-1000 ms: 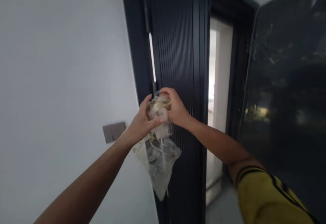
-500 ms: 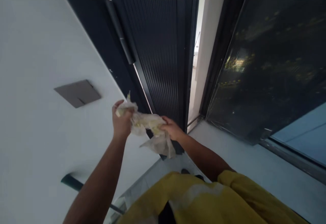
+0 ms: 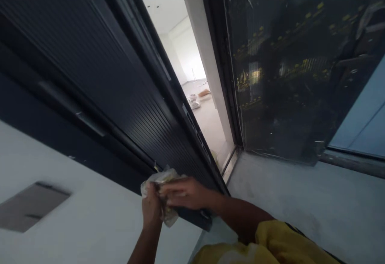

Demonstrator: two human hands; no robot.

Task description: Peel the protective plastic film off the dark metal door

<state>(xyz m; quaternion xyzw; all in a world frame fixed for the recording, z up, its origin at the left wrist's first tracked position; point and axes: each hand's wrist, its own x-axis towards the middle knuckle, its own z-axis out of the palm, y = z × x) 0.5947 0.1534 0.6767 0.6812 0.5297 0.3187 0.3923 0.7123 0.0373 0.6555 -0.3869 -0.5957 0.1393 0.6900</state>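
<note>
A crumpled, whitish translucent plastic sheet point(image 3: 171, 216) with yellowish patches is bunched up in front of the dark ribbed door point(image 3: 144, 115). My left hand point(image 3: 151, 204) grips it from the left side, fingers wrapped in its folds. From the right, my right hand point(image 3: 185, 193) presses against the same bundle with its fingers bent over it. Both hands are close together, and part of the plastic is hidden behind them.
The door stands ajar beside a bright room with bags point(image 3: 194, 101) on its floor. To the right is a dark panel point(image 3: 279, 75) covered in film with yellow marks. A grey square plate point(image 3: 33, 206) sits on the white wall at left.
My hands have come together, squeezing the stretched-out plastic into a smaller bundle. The view has swung to the right, showing more of the door opening and the room.
</note>
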